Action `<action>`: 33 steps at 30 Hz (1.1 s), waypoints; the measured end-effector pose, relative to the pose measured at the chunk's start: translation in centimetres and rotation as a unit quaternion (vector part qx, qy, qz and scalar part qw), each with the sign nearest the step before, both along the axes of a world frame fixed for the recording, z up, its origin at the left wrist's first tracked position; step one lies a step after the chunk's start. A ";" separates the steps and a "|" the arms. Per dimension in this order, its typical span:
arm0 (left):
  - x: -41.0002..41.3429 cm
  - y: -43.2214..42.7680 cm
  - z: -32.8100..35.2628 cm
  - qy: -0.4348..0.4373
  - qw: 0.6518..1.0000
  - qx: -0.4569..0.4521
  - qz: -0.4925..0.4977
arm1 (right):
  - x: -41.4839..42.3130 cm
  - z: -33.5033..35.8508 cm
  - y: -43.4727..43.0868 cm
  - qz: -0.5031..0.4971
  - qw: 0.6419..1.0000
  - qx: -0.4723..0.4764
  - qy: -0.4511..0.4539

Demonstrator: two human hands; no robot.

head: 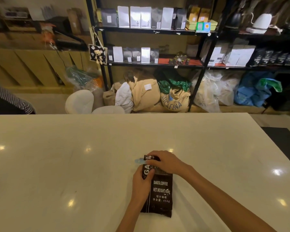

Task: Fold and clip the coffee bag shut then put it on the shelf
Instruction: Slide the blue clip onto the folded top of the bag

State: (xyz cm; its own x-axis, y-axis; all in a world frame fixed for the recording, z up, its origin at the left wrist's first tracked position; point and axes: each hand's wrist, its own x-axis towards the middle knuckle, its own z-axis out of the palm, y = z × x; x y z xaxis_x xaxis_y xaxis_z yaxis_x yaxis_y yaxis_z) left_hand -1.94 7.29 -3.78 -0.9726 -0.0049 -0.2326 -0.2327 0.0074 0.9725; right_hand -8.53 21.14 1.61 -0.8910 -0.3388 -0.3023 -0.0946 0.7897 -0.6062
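Note:
A black coffee bag (160, 196) with white lettering lies flat on the cream table (74, 164), its top end pointing away from me. The top part is bent over toward me. My right hand (166, 162) presses down on that folded top. My left hand (141, 183) grips the bag's left edge just below the fold. A pale blue clip (139, 160) lies on the table touching the bag's upper left corner, partly hidden by the bag. The black metal shelf (151, 30) stands beyond the table, holding rows of coffee bags.
Burlap sacks (157, 96) and plastic bags fill the floor under the shelf. Two white chair backs (79, 102) stand at the table's far edge. A person's striped sleeve (8, 97) shows at the left. The table's right edge falls off to a dark floor (285, 143).

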 end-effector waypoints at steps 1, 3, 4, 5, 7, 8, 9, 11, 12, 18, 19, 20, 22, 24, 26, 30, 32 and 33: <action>0.1 0.0 0.1 0.000 1.000 0.004 -0.002 | 0.1 -0.2 0.0 -0.003 1.000 0.006 0.007; 0.2 0.0 0.5 0.000 1.000 0.011 -0.010 | 0.1 -0.4 0.0 -0.007 1.000 0.012 0.018; 0.2 -0.1 0.7 -0.001 1.000 0.012 -0.015 | 0.1 -0.5 0.0 -0.008 1.000 0.012 0.022; 0.2 -0.1 0.8 -0.003 1.000 0.013 -0.020 | 0.1 -0.6 0.0 -0.010 1.000 0.012 0.026; 0.2 -0.1 1.1 -0.011 0.999 0.016 -0.032 | 0.1 -0.6 -0.1 -0.013 0.999 0.011 0.039; 0.3 -0.2 1.2 -0.016 0.999 0.021 -0.039 | 0.1 -0.6 -0.1 -0.012 0.999 0.013 0.047; 0.3 -0.3 1.3 -0.021 0.998 0.026 -0.046 | 0.2 -0.6 -0.2 -0.010 0.998 0.017 0.055; 0.4 -0.6 1.4 -0.032 0.997 0.030 -0.061 | 0.2 -0.6 -0.3 -0.008 0.997 0.021 0.071; 0.4 -0.7 1.5 -0.039 0.997 0.031 -0.062 | 0.3 -0.6 -0.3 -0.006 0.997 0.021 0.078; -0.9 -2.2 1.8 0.000 0.997 0.052 0.054 | 0.4 0.1 0.4 -0.008 0.993 0.039 0.112; -1.4 -2.7 1.9 -0.001 0.997 0.057 0.061 | 0.4 0.2 0.5 -0.008 0.993 0.042 0.113; -1.9 -3.1 1.9 -0.007 0.996 0.064 0.059 | 0.4 0.4 0.7 -0.008 0.993 0.044 0.112; -2.8 -3.6 2.2 -0.014 0.997 0.068 0.042 | 0.5 0.5 0.8 -0.007 0.992 0.052 0.113; -3.3 -3.5 2.3 -0.009 0.999 0.043 0.028 | 0.5 0.6 0.8 -0.002 0.990 0.065 0.122; -3.6 -3.1 2.3 0.009 0.999 0.010 0.034 | 0.4 0.5 0.7 0.001 0.989 0.069 0.133; -3.7 -2.5 2.2 0.039 0.998 -0.005 0.043 | 0.2 0.5 0.7 0.011 0.986 0.071 0.152; -3.6 -2.4 2.2 0.042 0.998 -0.002 0.048 | 0.1 0.4 0.6 0.015 0.986 0.071 0.153; -3.5 -2.4 2.2 0.042 0.998 -0.003 0.054 | 0.1 0.4 0.5 0.016 0.986 0.071 0.152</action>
